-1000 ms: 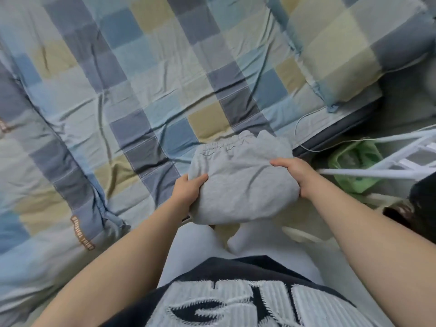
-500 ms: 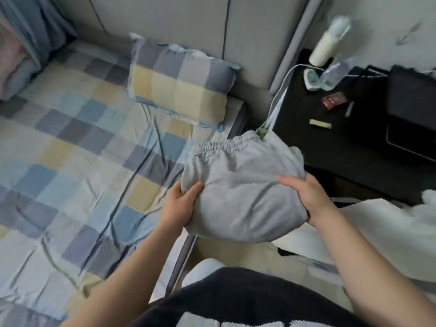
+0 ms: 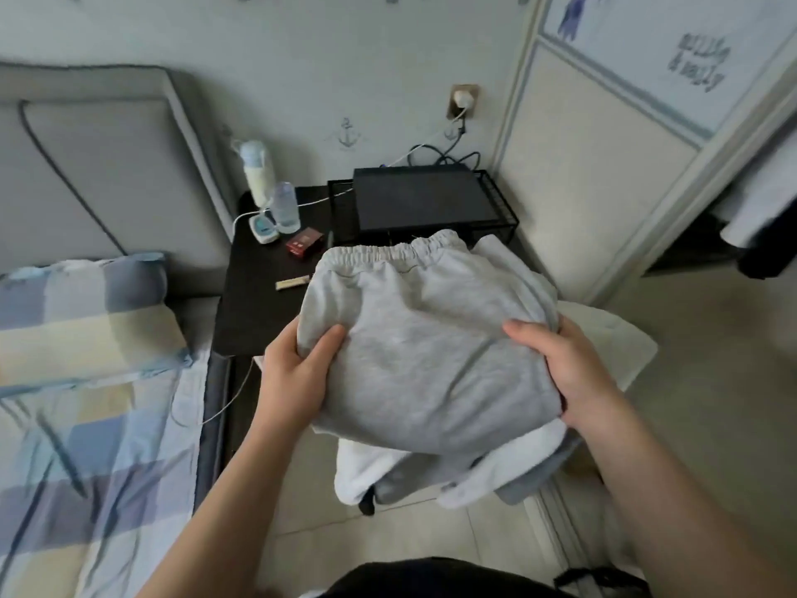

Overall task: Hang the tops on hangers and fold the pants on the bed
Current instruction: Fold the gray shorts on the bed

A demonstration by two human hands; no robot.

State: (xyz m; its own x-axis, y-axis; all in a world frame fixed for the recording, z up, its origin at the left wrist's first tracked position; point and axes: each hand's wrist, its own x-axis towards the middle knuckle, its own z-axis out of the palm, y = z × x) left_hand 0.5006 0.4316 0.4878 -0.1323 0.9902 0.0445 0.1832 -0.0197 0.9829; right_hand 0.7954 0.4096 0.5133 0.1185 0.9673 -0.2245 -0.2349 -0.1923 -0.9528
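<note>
Item: folded grey pants (image 3: 427, 360), elastic waistband facing far, being held in the air right of the bed (image 3: 86, 446) and over a heap of white garments (image 3: 371, 472).
Left hand (image 3: 293, 373): gripping the bundle's left edge, thumb lying on top.
Right hand (image 3: 569, 373): clasping its right edge, fingers curling around the fold.
Beyond: a black nightstand (image 3: 254, 304) is standing beside the checked pillow (image 3: 82, 321).

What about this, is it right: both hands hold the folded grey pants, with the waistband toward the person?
No. The head view shows the waistband on the far side, away from the person. The left hand and right hand do hold the folded grey pants.
</note>
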